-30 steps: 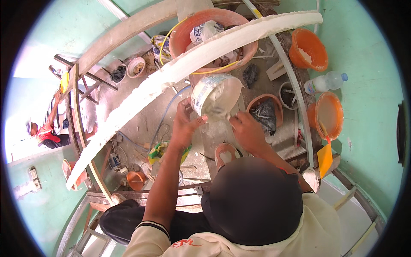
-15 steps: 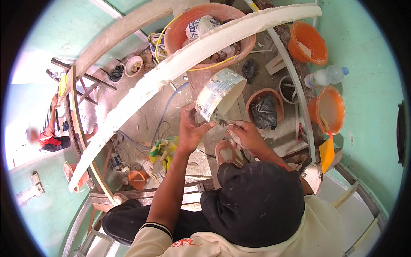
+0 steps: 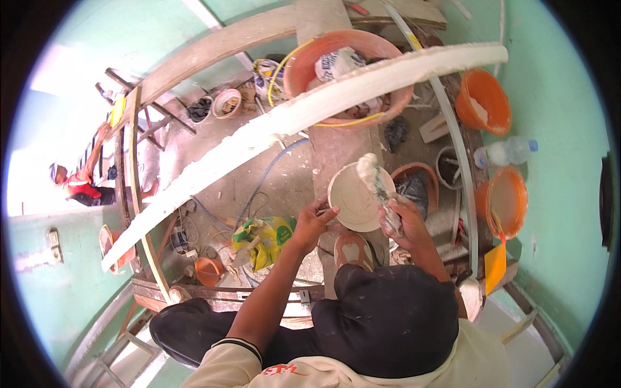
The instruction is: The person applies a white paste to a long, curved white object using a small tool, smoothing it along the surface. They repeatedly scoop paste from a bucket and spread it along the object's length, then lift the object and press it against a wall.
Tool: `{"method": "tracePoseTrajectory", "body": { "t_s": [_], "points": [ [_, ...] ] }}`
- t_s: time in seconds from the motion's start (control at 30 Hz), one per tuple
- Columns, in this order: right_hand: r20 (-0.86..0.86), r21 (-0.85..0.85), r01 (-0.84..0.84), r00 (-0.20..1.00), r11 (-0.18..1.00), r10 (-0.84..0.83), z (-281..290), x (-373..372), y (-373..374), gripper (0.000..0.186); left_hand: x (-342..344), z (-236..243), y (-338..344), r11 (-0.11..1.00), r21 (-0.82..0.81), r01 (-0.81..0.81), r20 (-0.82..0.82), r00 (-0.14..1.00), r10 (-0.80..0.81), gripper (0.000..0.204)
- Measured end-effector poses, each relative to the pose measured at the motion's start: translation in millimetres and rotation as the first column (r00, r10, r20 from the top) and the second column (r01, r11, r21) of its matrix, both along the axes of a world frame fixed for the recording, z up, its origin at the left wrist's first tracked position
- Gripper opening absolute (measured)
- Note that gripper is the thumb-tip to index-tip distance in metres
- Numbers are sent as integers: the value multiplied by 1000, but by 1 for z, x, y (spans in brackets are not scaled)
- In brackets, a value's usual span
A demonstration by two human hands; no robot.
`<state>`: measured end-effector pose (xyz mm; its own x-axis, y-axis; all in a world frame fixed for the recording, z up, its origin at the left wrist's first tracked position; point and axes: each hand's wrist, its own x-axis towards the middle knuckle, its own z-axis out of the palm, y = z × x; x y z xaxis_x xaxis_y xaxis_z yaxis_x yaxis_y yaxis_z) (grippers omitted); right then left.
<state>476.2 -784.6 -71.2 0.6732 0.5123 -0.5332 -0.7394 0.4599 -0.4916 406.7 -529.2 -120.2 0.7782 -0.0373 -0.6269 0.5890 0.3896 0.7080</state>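
My left hand [image 3: 315, 224] grips the rim of a round white bucket [image 3: 335, 194], fingers outside and thumb over the edge. The bucket is tipped so that its pale, smeared inside faces up. In my right hand [image 3: 406, 224] is a plaster-covered brush-like tool [image 3: 374, 180], fist closed round its handle. Its thick end, coated in white paste, points up and away over the bucket's right side. Caked plaster hides the tool's exact kind.
A long white plaster strip [image 3: 284, 121] spans the space ahead. Beyond it stands a large orange tub [image 3: 299, 71] with bags. Orange buckets [image 3: 482, 107] and a plastic bottle [image 3: 508, 152] line the right. A yellow-green bag [image 3: 262, 240] lies left; another person [image 3: 84, 184] is far left.
The bucket has turned from lying sideways to mouth up and come nearer. My right hand has lifted the tool from the bucket's mouth, its coated end now upward.
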Motion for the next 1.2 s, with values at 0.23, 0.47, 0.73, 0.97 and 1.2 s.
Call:
{"method": "tracePoseTrajectory", "body": {
  "t_s": [0.23,0.47,0.73,0.97,1.2],
  "points": [
    [53,99,22,998,995,-28,-15,6,-15,23,41,31,35,862,505,-51,131,991,-19,76],
    [93,193,81,991,978,-100,-8,20,-7,30,94,50,57,664,-637,-390,377,594,711,126],
    [218,283,166,948,944,-232,-1,47,4,35,98,60,54,673,-633,-383,419,561,714,130],
    [407,207,405,792,891,-455,16,85,9,32,98,81,48,647,-654,-391,419,525,741,127],
    [600,139,590,589,795,-542,12,151,10,31,78,91,47,667,-667,-332,435,553,711,111]
  ]
}}
